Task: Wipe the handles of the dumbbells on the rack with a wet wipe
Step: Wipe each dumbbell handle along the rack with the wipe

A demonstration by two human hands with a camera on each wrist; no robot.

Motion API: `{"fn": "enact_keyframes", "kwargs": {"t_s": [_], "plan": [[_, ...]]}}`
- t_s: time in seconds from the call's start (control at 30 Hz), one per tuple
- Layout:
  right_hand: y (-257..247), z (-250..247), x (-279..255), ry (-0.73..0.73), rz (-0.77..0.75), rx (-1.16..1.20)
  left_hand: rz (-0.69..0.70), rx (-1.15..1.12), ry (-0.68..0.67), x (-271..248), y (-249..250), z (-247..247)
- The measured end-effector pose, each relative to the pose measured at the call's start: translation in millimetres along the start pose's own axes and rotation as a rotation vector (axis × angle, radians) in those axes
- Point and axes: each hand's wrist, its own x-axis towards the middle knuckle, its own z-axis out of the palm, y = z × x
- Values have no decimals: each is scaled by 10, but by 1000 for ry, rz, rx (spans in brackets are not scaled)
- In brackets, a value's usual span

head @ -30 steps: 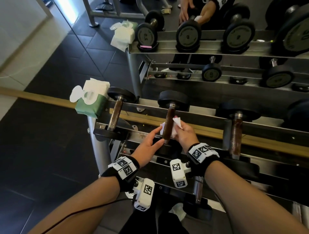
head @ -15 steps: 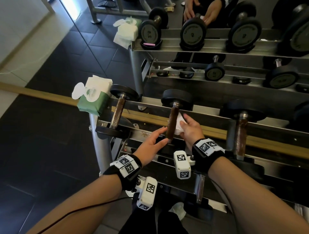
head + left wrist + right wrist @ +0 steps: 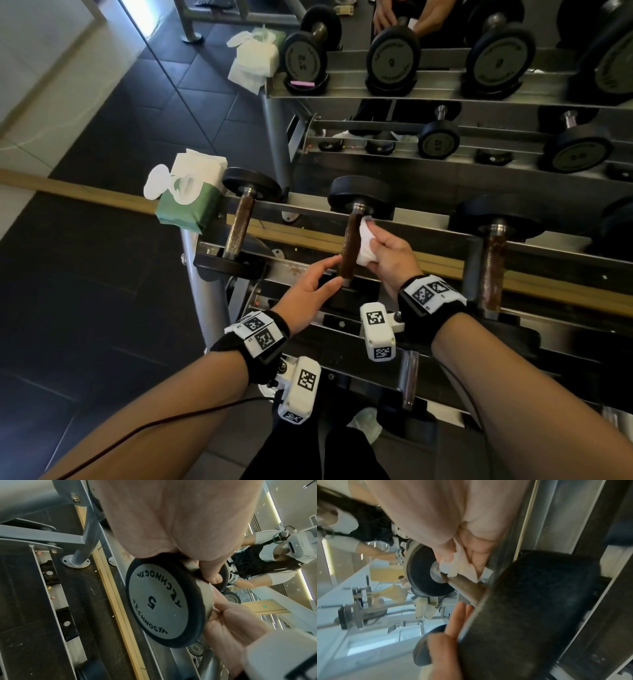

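Dark floor tiles and a wall mirror lie behind the rack [image 3: 428, 236], a steel frame of sloping rails on which dumbbells rest in cradles.

Right hand [image 3: 394, 255]: the fingers are curled round a bunched white wipe [image 3: 366, 245], which is pressed against the right side of the middle handle [image 3: 352, 245], towards its upper end near the far weight [image 3: 359, 197]. In the right wrist view the wipe [image 3: 462, 566] is seen pinched between thumb and fingers and laid on the bar close to its collar.

Left hand [image 3: 308, 291]: it is held fairly wide, fingers straight and close together, with nothing in it. The fingertips [image 3: 334, 263] touch or nearly touch the lower left of the same handle; which of the two cannot be told. From the left wrist view a weight face marked 5 [image 3: 163, 601] is seen just past the fingers.

Handling is judged as follows. The wipe is soft, limp and damp, and is best kept bunched in the fingers. The dumbbell is stiff and moderately heavy; it need not be lifted, though it may roll in its cradle under a sideways rub, so steadying at the bar's lower end is advisable. The bar looks brown and rough, possibly knurled or rusted, and may snag the wipe.

Further out, a left handle [image 3: 239, 228] and a right handle [image 3: 493, 270] lie on the same tier. A green pack [image 3: 191, 205] with its lid open stands at the rack's left end.
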Motion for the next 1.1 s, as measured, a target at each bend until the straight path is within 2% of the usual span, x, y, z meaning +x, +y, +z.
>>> {"fn": "enact_keyframes", "kwargs": {"t_s": [0.1,0.23,0.3,0.4,0.5,0.7,0.77,0.8,0.93,1.0,1.1], "plan": [[79,-34,-97,-61,-7,-154,7,-2,6,0,-8,6],[61,-186,-187,-178,35,-217,-1,-30,12,-12,-26,17],[-27,-209,-121,-135,32,-188,0,-28,15,-24,-21,19],[-140,-150,28,-18,-61,-150,-33,-54,38,-20,-41,38],[-92,-35,22,-29,-83,-268,-47,-33,72,-27,-87,65],[202,-203,-292,-261,-150,-538,-34,-27,56,-15,-125,47],[96,-259,-260,-305,-104,-568,-37,-39,45,-16,-123,42],[19,-279,-219,-290,-76,-516,-41,-50,38,-21,-123,37],[-218,-337,27,-56,-67,-237,-41,-20,11,-27,-118,2],[-226,-241,93,-44,-64,-241,-42,11,-10,-17,-113,-19],[-126,-67,76,-45,-72,-365,-32,49,-54,4,-119,-60]]}}
